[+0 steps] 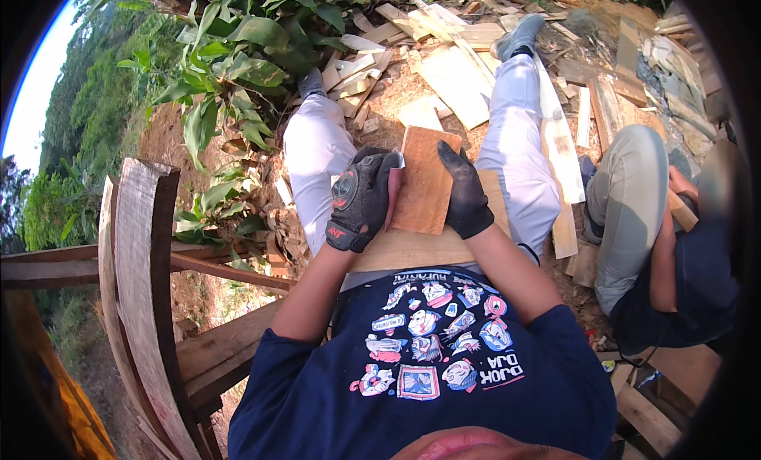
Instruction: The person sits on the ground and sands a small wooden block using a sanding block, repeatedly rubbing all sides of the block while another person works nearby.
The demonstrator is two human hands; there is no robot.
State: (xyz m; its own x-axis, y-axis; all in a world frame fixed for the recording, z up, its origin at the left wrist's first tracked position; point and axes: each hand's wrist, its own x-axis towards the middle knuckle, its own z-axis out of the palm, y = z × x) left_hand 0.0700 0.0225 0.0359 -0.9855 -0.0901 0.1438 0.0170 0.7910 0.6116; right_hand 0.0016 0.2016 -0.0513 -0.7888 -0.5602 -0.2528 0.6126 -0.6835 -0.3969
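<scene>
Offcuts of pale wood [456, 87] lie strewn over brown earth [388, 94] outdoors, with broad-leaved plants [261, 48] at the upper left and tall weathered planks [149, 278] standing at the left. Across the seated person's lap lies a light wooden board [408, 251], its near edge against the dark shirt [444, 341]. Held over this board, between its left near corner and its right far corner, is a flat wooden block [426, 183]. It is rectangular and longer than wide, warm orange-brown with darker grain streaks and a few dark marks, its broad face turned up and its far end leaning slightly to the right. The black-gloved left hand [361, 198] is curled at the block's left edge, clamped on a thin reddish-brown sheet [394, 194] that stands along that edge; its fingertips are hidden. The right hand [468, 192], also gloved, grips the right edge, thumb over the face, the other fingers mostly out of sight behind. At the right, a co-worker [630, 214] in pale trousers sits beside a piece of wood [682, 212].
</scene>
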